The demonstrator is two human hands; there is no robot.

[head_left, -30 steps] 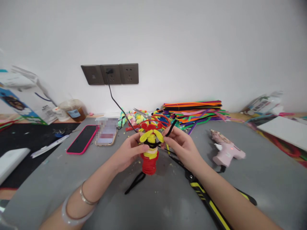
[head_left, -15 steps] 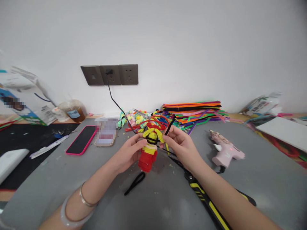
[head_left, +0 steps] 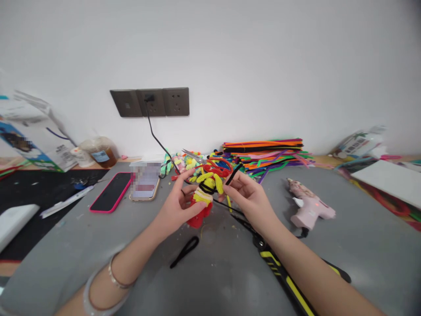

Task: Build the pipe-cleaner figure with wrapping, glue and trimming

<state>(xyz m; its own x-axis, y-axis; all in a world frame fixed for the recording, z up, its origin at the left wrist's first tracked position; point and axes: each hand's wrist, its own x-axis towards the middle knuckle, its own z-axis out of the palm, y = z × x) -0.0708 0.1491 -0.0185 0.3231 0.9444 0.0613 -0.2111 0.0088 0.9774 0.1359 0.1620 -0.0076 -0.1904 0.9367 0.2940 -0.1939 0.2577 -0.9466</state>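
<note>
A small doll of yellow and red pipe cleaners (head_left: 198, 218), with a pale band and black around its yellow upper part, is in my left hand (head_left: 179, 206). The thumb lies across its front and the fingers wrap behind. My right hand (head_left: 245, 193) pinches a black pipe cleaner (head_left: 233, 174) close to the doll's right side; its fingertips are partly hidden. A folded black pipe cleaner (head_left: 184, 252) lies on the grey table (head_left: 226, 276) below the doll. Black-and-yellow pliers or cutters (head_left: 274, 263) lie partly under my right forearm.
Bundled colourful pipe cleaners (head_left: 263, 151) lie along the wall beside scraps and scissors (head_left: 192, 154). A pink glue gun (head_left: 309, 206) rests at right. Two phones (head_left: 112, 193), a drink cup (head_left: 102, 153) and a white box (head_left: 36, 136) are at left. A cord (head_left: 158, 138) hangs from the wall socket.
My left hand has shifted its hold lower, with the thumb now across the doll's front. The doll has tilted and lifted slightly. My right hand stays nearly in place with the black pipe cleaner.
</note>
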